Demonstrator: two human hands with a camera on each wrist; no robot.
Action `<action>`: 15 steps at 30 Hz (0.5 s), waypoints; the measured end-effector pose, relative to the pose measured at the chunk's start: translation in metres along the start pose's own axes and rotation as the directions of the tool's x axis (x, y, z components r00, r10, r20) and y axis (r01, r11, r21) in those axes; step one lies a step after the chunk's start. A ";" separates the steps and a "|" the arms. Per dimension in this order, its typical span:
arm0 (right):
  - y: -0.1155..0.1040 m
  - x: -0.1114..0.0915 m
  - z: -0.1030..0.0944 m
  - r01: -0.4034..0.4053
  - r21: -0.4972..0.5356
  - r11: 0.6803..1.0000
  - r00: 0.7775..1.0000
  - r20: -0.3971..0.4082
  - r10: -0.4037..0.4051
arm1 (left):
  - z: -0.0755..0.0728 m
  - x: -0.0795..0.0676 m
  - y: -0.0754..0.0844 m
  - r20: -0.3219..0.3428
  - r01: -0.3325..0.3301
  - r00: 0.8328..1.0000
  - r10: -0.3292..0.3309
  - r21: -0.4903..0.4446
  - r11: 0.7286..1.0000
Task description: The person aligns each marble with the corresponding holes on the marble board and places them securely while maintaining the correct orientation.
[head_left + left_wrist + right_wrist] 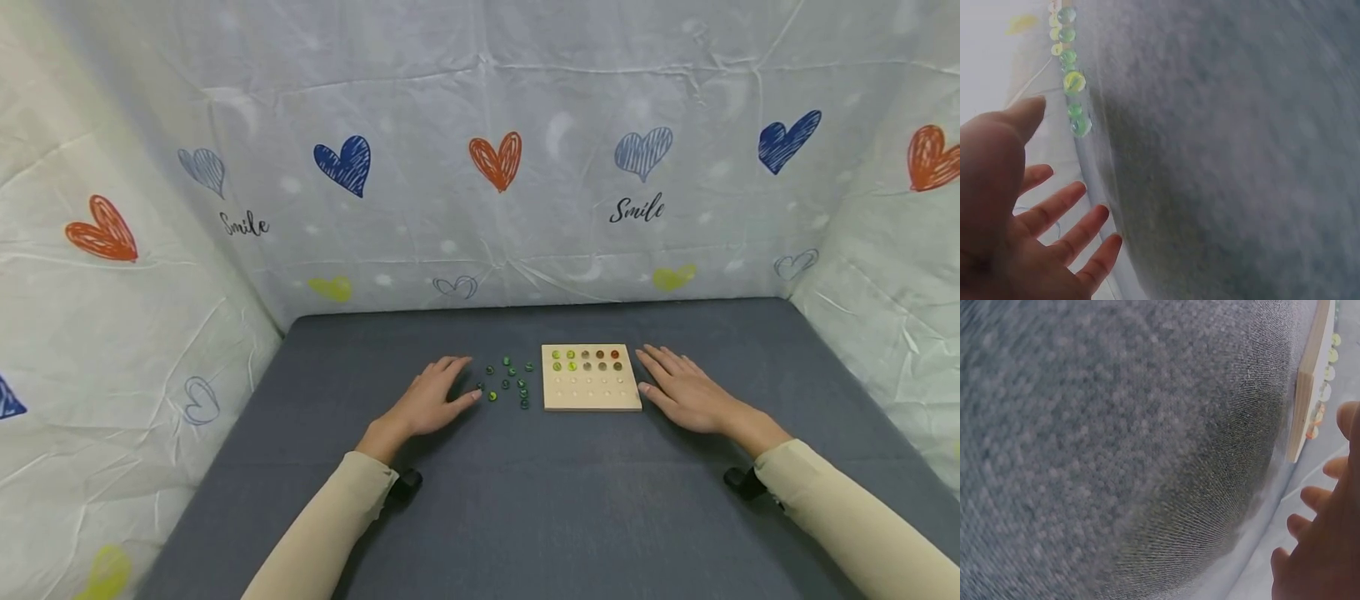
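A pale wooden board point(592, 400) lies on the dark cloth, with rows of small round hollows. Its two far rows hold marbles point(587, 367), yellow-green at the left through brownish to red at the right; the two near rows show bare hollows. Several loose green marbles point(522, 393) are scattered left of the board, one of them yellower point(492, 397). Beside these my left hand point(430, 398) is spread with nothing in it, its thumb tip close to the nearest marbles. At the board's right edge my right hand point(688, 392) lies with fingers extended, holding nothing.
A dark grey cloth point(540, 500) covers the table. White sheets point(420, 100) printed with hearts and the word Smile hang behind it and at both sides. Each wrist carries a small black camera, the left one point(405, 486) and the right one point(744, 482).
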State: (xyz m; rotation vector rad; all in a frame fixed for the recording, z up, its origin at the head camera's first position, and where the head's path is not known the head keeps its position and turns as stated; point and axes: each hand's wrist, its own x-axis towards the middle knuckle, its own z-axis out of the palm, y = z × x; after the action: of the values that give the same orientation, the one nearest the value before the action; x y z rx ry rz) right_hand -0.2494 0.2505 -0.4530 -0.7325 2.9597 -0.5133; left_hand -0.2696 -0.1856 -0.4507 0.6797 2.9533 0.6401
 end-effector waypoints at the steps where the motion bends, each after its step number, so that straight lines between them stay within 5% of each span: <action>1: 0.000 0.000 0.000 0.001 0.004 1.000 1.000 0.000 -0.001 | 0.000 0.001 0.001 0.002 -0.003 1.000 0.003 -0.016 1.000; 15: -0.003 0.002 0.002 0.014 0.042 0.999 1.000 0.026 -0.015 | 0.002 0.008 0.006 -0.027 -0.028 0.999 0.025 -0.130 0.991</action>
State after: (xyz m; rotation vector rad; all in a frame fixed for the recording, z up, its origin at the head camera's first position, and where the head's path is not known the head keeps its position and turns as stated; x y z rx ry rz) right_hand -0.2500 0.2465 -0.4542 -0.7518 2.9123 -0.5599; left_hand -0.2742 -0.1767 -0.4500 0.7045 2.8976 0.8413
